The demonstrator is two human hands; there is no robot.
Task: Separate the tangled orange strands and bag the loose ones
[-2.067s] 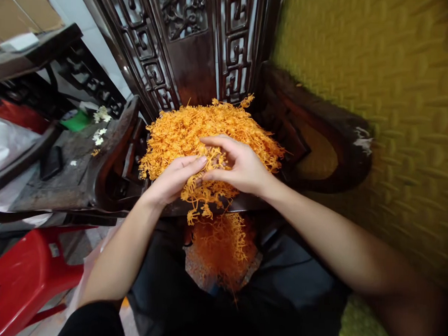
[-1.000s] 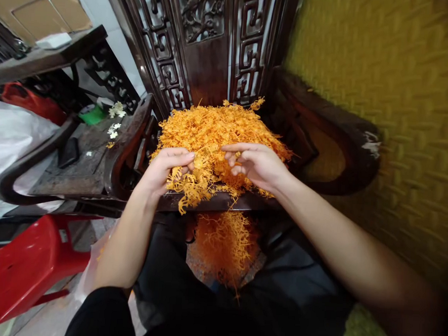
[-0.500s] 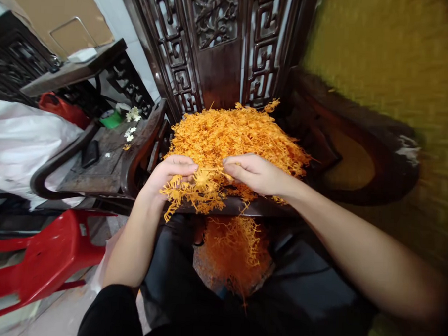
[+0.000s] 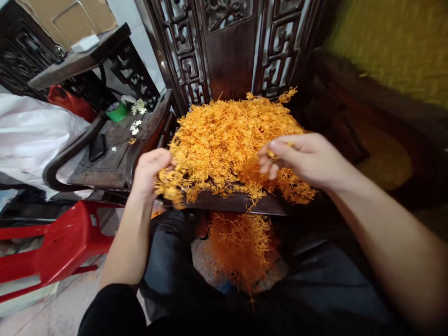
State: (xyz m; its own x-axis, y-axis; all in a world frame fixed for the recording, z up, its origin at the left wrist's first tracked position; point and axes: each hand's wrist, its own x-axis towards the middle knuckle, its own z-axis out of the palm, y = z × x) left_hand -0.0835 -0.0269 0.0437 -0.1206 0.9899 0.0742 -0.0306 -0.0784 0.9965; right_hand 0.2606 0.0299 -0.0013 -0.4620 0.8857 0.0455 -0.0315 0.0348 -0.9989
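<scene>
A big heap of orange, spidery branched pieces (image 4: 221,138) covers the seat of a carved dark wooden chair. At the heap's left edge, my left hand (image 4: 148,170) is closed on a cluster of orange branched pieces (image 4: 170,186), slightly blurred, which hangs over the seat's front. Over the right side of the heap, my right hand (image 4: 302,157) pinches a small orange piece (image 4: 272,154) between thumb and forefinger, the other fingers loosely curled. Lower down, between the legs, lies a mass of thin orange strands (image 4: 239,248).
The carved chair back (image 4: 228,64) rises behind the heap. To the left, a dark wooden seat (image 4: 97,170) bears a green tape roll (image 4: 117,112), a black object (image 4: 97,147) and white flower-like bits (image 4: 135,127). A red plastic chair (image 4: 63,240) and a white sack (image 4: 28,134) stand beside it.
My hands have moved apart: the left a little leftward with the cluster, the right up and to the right with a small orange piece. The view has shifted slightly.
</scene>
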